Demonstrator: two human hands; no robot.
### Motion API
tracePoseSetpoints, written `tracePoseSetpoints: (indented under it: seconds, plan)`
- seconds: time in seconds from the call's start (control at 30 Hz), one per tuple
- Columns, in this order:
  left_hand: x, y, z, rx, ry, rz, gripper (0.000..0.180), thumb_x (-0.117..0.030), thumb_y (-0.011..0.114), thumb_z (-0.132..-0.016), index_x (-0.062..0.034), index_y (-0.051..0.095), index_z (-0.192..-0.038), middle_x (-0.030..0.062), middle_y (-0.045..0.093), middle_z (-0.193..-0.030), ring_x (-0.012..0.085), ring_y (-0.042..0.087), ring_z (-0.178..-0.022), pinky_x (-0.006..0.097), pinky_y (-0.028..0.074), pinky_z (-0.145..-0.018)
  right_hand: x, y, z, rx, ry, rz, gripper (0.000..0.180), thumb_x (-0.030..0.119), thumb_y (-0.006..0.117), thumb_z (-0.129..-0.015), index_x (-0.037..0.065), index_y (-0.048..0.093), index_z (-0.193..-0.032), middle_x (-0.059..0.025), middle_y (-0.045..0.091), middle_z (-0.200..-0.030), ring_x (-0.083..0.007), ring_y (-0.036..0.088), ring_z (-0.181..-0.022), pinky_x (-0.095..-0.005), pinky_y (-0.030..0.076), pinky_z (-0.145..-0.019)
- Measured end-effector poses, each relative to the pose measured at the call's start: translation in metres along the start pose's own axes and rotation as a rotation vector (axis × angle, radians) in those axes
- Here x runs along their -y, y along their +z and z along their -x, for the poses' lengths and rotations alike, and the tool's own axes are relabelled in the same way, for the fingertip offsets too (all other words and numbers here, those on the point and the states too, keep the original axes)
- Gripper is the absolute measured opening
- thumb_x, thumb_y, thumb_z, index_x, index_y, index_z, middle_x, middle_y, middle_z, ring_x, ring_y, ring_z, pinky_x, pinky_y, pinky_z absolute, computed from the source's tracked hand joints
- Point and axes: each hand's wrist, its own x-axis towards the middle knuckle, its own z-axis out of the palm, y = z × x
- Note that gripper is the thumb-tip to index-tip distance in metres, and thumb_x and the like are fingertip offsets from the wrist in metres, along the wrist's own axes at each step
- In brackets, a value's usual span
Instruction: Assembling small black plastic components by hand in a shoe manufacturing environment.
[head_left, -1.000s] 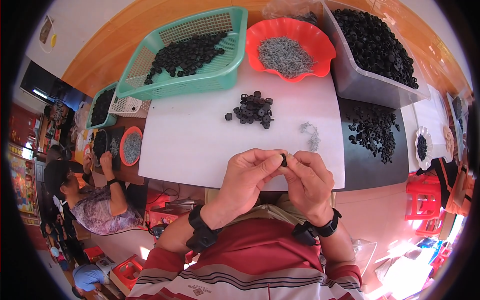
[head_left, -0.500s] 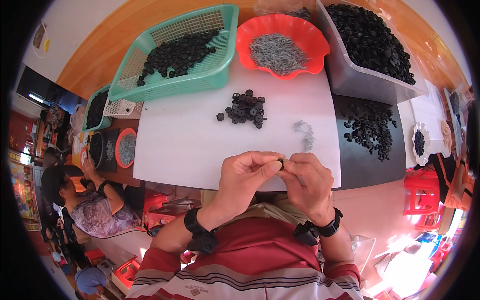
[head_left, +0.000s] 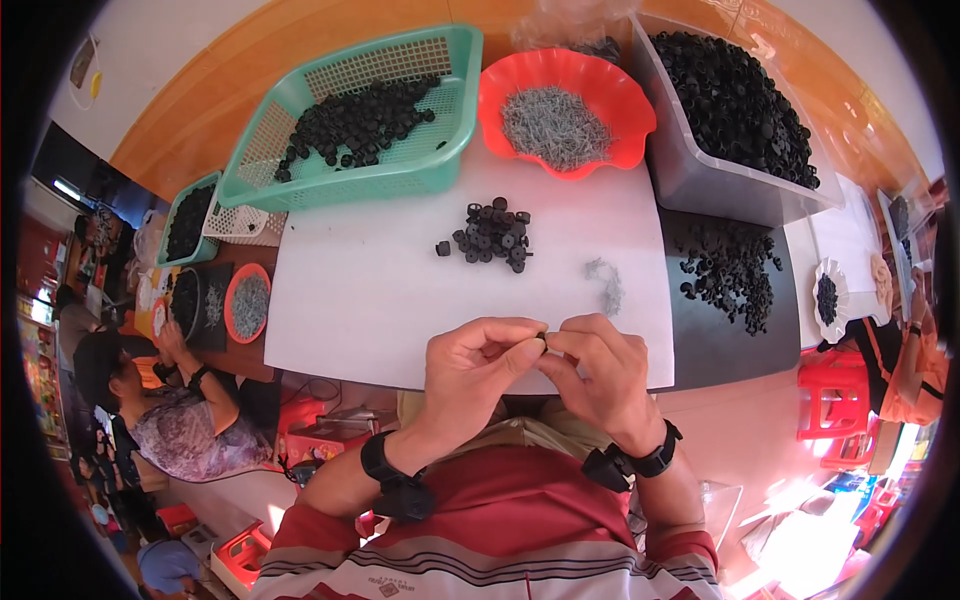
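Over the near edge of the white sheet [head_left: 370, 300], my left hand [head_left: 478, 365] and my right hand [head_left: 600, 370] meet fingertip to fingertip. Between them is a small black round part [head_left: 541, 341], mostly covered by the fingers. My left thumb and fingers pinch it from the left. From the right, my right thumb and forefinger close on it too; whether they also hold a pin is too small to tell. A heap of black round parts [head_left: 490, 236] lies beyond my hands. To its right is a small scatter of thin grey metal pins [head_left: 606, 284].
At the back stand a green basket [head_left: 350, 190] of black parts, a red scalloped bowl [head_left: 645, 120] of pins and a grey bin [head_left: 700, 185] heaped with black pieces. More black pieces [head_left: 735, 275] lie on the dark board at right. A person [head_left: 190, 420] works at left; another sits far right.
Both hands, still pinching the black part together, have shifted slightly left and nearer to me. The view has tilted a little, so the table's things appear lower.
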Motion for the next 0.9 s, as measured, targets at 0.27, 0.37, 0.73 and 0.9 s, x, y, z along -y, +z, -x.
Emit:
tracePoseSetpoints:
  seconds: [0.27, 0.37, 0.73, 0.9]
  plan:
    - [-0.078, -0.066, -0.055, -0.321, 0.481, -0.654, 0.013, 0.000, 0.075, -0.091, 0.0028, 0.073, -0.104, 0.0099, 0.073, -0.114, 0.0097, 0.065, -0.094, 0.025, 0.053, -0.085, 0.000, -0.027, 0.002, -0.061, 0.102, 0.115, 0.019, 0.004, 0.083, -0.080, 0.005, 0.069, -0.093, -0.0089, 0.067, -0.088, -0.0214, 0.065, -0.059, -0.0322, 0.050, -0.050]
    - [-0.119, -0.100, -0.106, -0.436, 0.613, -0.875, 0.018, -0.004, 0.076, -0.090, 0.0045, 0.073, -0.105, 0.0114, 0.074, -0.116, 0.0125, 0.067, -0.101, 0.026, 0.054, -0.091, -0.006, -0.036, -0.003, -0.073, 0.152, 0.159, 0.016, 0.002, 0.081, -0.082, 0.005, 0.070, -0.093, -0.0100, 0.067, -0.089, -0.0213, 0.066, -0.059, -0.0326, 0.050, -0.051]
    - [-0.082, -0.070, -0.079, -0.217, 0.746, -1.131, 0.014, -0.002, 0.076, -0.089, 0.0019, 0.074, -0.102, 0.0144, 0.075, -0.112, 0.0201, 0.071, -0.103, 0.030, 0.054, -0.092, -0.048, -0.061, -0.032, 0.175, 0.309, 0.365, 0.013, 0.008, 0.070, -0.088, 0.003, 0.072, -0.099, -0.0118, 0.069, -0.097, -0.0358, 0.068, -0.081, -0.0422, 0.053, -0.070]
    - [-0.048, -0.058, -0.056, -0.097, 0.596, -0.952, 0.015, 0.003, 0.077, -0.085, 0.0003, 0.074, -0.100, 0.0140, 0.076, -0.106, 0.0221, 0.073, -0.098, 0.031, 0.056, -0.088, -0.053, -0.054, -0.050, 0.352, 0.370, 0.456, 0.017, 0.012, 0.071, -0.087, 0.003, 0.073, -0.101, -0.0132, 0.071, -0.099, -0.0374, 0.069, -0.084, -0.0456, 0.055, -0.076]
